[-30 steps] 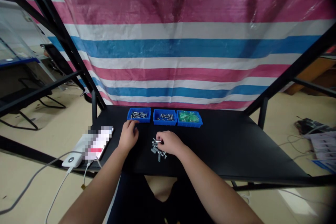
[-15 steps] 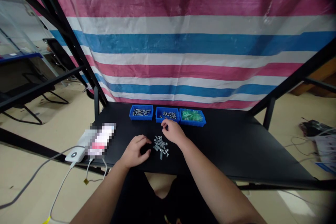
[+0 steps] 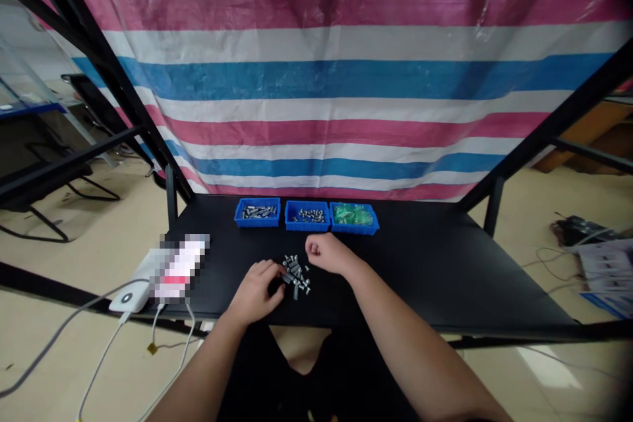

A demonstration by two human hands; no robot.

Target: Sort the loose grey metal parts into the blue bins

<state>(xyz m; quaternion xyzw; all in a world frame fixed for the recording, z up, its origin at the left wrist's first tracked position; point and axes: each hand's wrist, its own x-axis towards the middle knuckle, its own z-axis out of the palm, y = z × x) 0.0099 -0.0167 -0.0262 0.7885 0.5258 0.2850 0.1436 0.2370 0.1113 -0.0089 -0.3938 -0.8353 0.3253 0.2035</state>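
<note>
A small pile of metal screws and grey cylindrical pieces [image 3: 295, 277] lies on the black table in front of me. My left hand [image 3: 258, 289] rests at the pile's left side, thumb and index finger apart, the index fingertip at its edge. Just beyond the pile, to its right, hovers my right hand [image 3: 330, 253] with its fingers curled in. Whatever those fingers hold, if anything, is hidden. Behind it is a blue bin of small screws [image 3: 307, 216]. A blue bin of longer metal pieces [image 3: 258, 212] sits to the left, a blue bin with green plastic packets [image 3: 354, 218] to the right.
At the table's left end lie a blurred-out phone [image 3: 182, 267] and a white device [image 3: 129, 298] with cables hanging off the edge. Black frame posts [image 3: 171, 198] flank the table [image 3: 425, 270]. A striped tarp [image 3: 321, 79] hangs behind it.
My right hand has drawn back from the middle bin toward the pile, its fingers curling tighter. My left hand stays beside the pile, index finger now closer to it. The view has shifted slightly.
</note>
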